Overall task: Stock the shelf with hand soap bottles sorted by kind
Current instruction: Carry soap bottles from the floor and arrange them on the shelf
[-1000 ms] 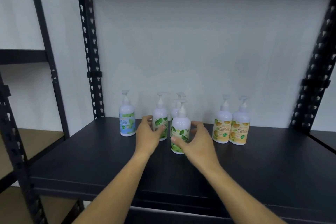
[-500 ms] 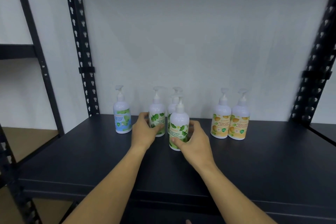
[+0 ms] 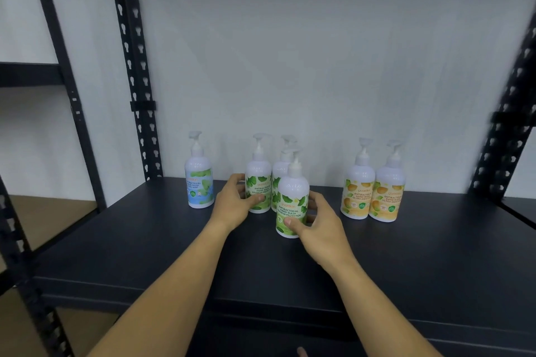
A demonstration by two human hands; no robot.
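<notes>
Several white pump bottles of hand soap stand on the black shelf (image 3: pixel 420 255). A blue-label bottle (image 3: pixel 199 182) is at the left. Three green-label bottles cluster in the middle: my left hand (image 3: pixel 233 201) grips the back-left one (image 3: pixel 259 180), my right hand (image 3: pixel 319 222) grips the front one (image 3: pixel 292 206), and a third (image 3: pixel 280 175) stands behind, partly hidden. Two orange-label bottles (image 3: pixel 359 191) (image 3: pixel 387 194) stand side by side at the right.
Black perforated uprights (image 3: pixel 136 72) (image 3: pixel 510 136) frame the shelf against a pale wall. A second rack with a lower brown board (image 3: pixel 40 217) stands to the left. The shelf's front edge runs below my forearms.
Both hands have stayed on the green-label bottles, and my right hand's fingers have closed further round the front one. The view has shifted slightly.
</notes>
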